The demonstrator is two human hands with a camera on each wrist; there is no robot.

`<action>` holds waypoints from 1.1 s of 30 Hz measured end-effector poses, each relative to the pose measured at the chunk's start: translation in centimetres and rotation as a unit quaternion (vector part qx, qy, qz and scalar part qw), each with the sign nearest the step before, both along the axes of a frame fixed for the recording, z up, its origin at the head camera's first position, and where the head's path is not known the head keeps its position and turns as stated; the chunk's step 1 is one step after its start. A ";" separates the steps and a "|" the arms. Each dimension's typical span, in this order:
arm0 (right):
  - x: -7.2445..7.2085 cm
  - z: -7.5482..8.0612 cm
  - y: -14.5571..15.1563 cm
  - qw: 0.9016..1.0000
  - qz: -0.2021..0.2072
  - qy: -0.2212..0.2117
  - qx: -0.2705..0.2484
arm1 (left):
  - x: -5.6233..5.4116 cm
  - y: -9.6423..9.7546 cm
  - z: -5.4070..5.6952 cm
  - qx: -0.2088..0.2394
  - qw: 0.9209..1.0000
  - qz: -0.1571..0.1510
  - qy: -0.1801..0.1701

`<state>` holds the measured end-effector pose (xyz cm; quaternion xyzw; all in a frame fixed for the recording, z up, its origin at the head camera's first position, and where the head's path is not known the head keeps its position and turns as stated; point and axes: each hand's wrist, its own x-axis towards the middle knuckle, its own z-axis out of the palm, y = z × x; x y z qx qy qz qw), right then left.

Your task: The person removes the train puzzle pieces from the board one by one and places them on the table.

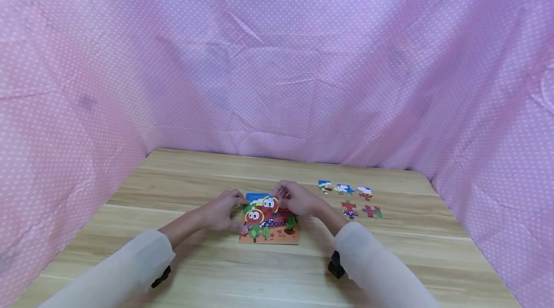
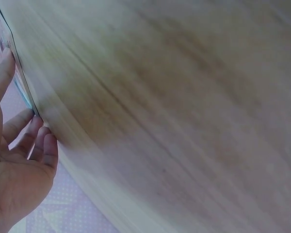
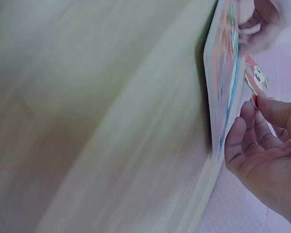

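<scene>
A puzzle board (image 1: 277, 237) with a cartoon picture lies flat on the table. My left hand (image 1: 222, 210) rests at its left edge, thumb and index finger spread along that side. In the left wrist view the left fingers (image 2: 28, 138) touch the board's edge. Between thumb and fingertips, my right hand (image 1: 299, 198) pinches a puzzle piece (image 3: 257, 76) with a red face and white eyes. It is lifted and tilted above the board's upper part. The right hand hides the board's upper right corner.
Several loose puzzle pieces lie right of the board, among them a blue-and-white piece (image 1: 345, 189) and a red one (image 1: 348, 208). The wooden table (image 1: 207, 269) ends at the back against a pink dotted cloth (image 1: 277, 82).
</scene>
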<state>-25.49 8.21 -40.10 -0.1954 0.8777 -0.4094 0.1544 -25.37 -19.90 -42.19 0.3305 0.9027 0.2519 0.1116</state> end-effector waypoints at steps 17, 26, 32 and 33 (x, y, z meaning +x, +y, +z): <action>-1.0 0.0 9.9 0.996 -0.083 0.029 -0.007 | -1.1 -0.5 0.1 -0.017 1.000 0.000 -0.017; -0.5 0.1 13.8 0.997 -0.071 0.030 0.024 | -1.7 -0.8 0.1 -0.016 1.000 -0.010 -0.015; -0.1 -0.3 14.7 0.997 -0.033 0.052 0.049 | -1.8 -1.1 0.2 -0.015 1.000 -0.013 -0.015; 0.0 -0.3 14.7 0.997 -0.027 0.052 0.050 | -1.8 -1.2 0.2 -0.015 1.000 -0.013 -0.015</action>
